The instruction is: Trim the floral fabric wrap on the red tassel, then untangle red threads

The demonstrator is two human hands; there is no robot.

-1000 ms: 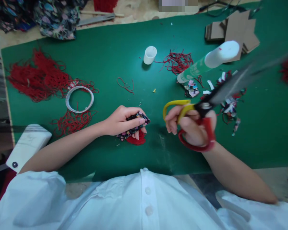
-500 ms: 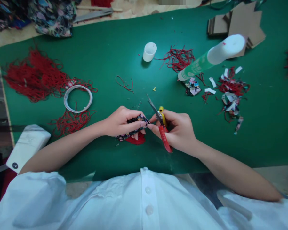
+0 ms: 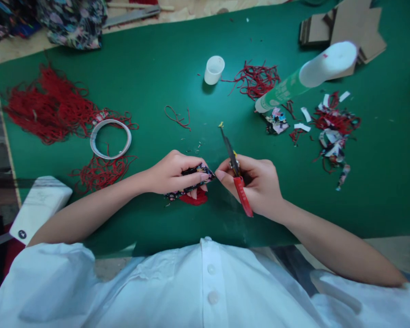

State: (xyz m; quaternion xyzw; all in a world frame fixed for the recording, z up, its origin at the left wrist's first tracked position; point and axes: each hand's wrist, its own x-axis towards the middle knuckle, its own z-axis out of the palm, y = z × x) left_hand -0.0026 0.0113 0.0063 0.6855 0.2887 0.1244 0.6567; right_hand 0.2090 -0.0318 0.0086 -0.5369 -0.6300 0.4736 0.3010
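My left hand [image 3: 176, 173] is closed on a small dark floral fabric piece [image 3: 193, 178], pinching it between thumb and fingers. Some red material [image 3: 195, 197] shows below the fabric, partly hidden by the fingers. In my right hand [image 3: 259, 182] is a pair of scissors [image 3: 243, 195] with red and yellow handles. Its blades point away from me, towards the far side of the table. The thumb and forefinger of that hand come together just right of the fabric's pointed end; whether a thread lies between them I cannot tell.
Red cord piles [image 3: 51, 105] and a roll of tape [image 3: 110, 139] lie left. Beyond my hands stands a white cup [image 3: 214, 70]. A tall white-and-green bottle [image 3: 304, 77], fabric scraps [image 3: 333, 136] and cardboard pieces [image 3: 351, 27] are right. A white device [image 3: 43, 205] sits near my left forearm.
My right hand has shifted slightly right, away from the fabric's tip. The scissors have turned so their blades point more straight ahead. My left hand keeps its hold.
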